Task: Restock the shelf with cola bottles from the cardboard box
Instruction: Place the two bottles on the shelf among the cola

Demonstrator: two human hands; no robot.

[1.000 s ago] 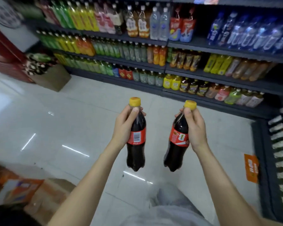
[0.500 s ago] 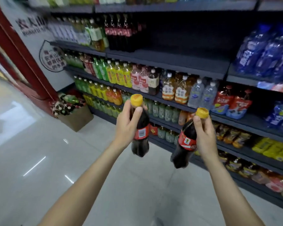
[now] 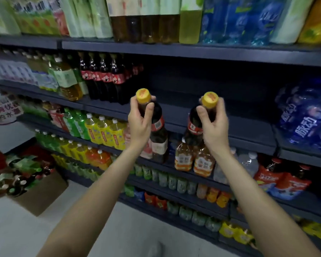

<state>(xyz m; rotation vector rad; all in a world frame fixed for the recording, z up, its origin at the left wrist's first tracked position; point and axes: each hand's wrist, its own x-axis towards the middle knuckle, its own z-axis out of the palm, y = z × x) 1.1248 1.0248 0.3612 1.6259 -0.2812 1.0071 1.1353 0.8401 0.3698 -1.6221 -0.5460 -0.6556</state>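
Two cola bottles, held up in front of a dark shelving unit, one per hand. Left cola bottle [image 3: 157, 115]: dark liquid, yellow cap, red label; the left hand [image 3: 139, 121] grips it round the neck and shoulder, thumb across the front, bottle roughly upright. Right cola bottle [image 3: 195, 123]: same make, yellow cap, red label; the right hand [image 3: 214, 125] grips it at the neck just under the cap, bottle leaning slightly left. Both bottles are in the air, level with the second shelf [image 3: 220, 125], whose bare dark board shows behind and between them. Stocked cola row [image 3: 104, 78]: red-labelled bottles standing on that same shelf, to the left of the held pair. Shelf below: yellow and green drink bottles [image 3: 104, 132] and orange-labelled tea bottles [image 3: 194, 160]. Right side: blue shrink-wrapped packs [image 3: 304, 115]. Floor, lower left: open cardboard box [image 3: 39, 193] holding bottles, contents blurred.
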